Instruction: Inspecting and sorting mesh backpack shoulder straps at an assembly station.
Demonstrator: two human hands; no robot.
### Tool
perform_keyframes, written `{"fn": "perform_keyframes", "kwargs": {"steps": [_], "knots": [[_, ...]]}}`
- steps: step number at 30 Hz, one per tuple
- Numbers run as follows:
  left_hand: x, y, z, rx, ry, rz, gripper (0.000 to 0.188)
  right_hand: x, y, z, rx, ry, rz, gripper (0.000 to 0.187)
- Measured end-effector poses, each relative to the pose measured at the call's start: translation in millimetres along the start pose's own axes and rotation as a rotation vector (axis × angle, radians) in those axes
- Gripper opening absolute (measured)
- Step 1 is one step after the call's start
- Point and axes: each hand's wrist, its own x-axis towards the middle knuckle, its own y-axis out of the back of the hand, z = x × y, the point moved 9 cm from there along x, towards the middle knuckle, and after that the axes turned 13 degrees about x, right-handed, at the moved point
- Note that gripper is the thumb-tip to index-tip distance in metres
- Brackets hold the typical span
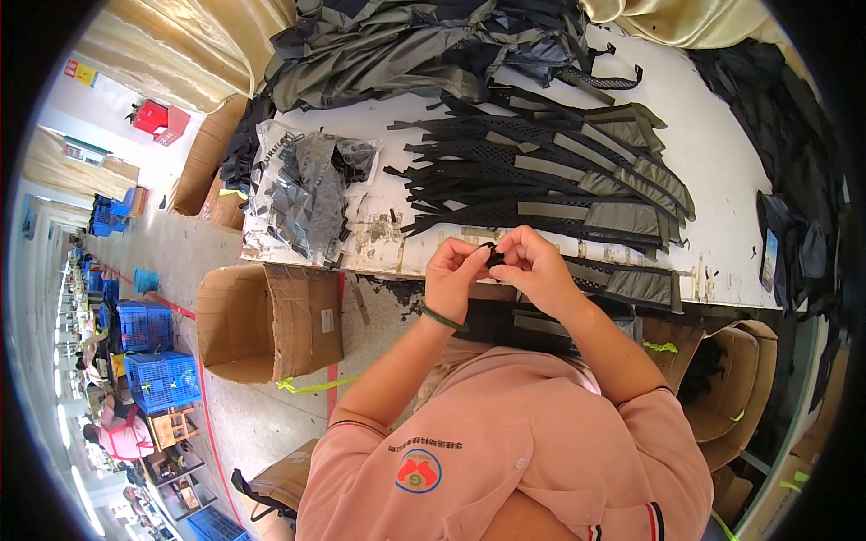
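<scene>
Close together at the table's near edge, my left hand [454, 275] and my right hand [537, 269] pinch a small black piece [493, 258] between thumbs and fingers. It is too small and too covered to tell whether it is a buckle or a bit of webbing. Just beyond my fingers lies a stack of black and grey padded straps [541, 171] with mesh panels. Another strap [622, 279] lies along the near edge, right beside my right hand. Below the edge, dark grey and black material [532, 320] shows partly behind my right forearm.
A clear plastic bag of black parts [307, 189] lies on the white table [379, 230], left of the straps. Dark fabric [388, 50] is heaped at the back; black pieces [785, 162] hang at right. Open cardboard boxes [271, 323] stand below the table on both sides.
</scene>
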Motion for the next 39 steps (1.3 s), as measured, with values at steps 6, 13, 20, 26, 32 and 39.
{"fn": "perform_keyframes", "kwargs": {"steps": [6,13,20,26,32,39], "knots": [[-6.3,3.7,22.6,0.254,-0.236,0.014,0.005,7.8,-2.4,2.7,-0.016,-0.064,0.053,0.029],[-23.9,-25.7,35.2,0.618,-0.488,-0.155,0.034,-8.2,7.8,11.6,0.304,-0.147,0.26,0.031],[-27.5,-27.4,45.5,0.518,-0.503,-0.215,0.025,-9.1,11.3,9.9,0.309,-0.287,0.05,0.019],[-27.6,-28.6,46.9,0.626,-0.592,-0.17,0.021,-8.9,11.3,1.2,-0.003,-0.249,-0.057,0.022],[-16.9,-23.8,28.8,0.37,-0.353,-0.223,0.019,-17.1,-10.9,-25.9,-0.241,0.009,-0.003,0.041],[-32.5,-18.2,56.5,0.591,-0.532,-0.229,0.027,-8.0,-8.1,-0.7,0.304,-0.345,-0.079,0.022]]}}
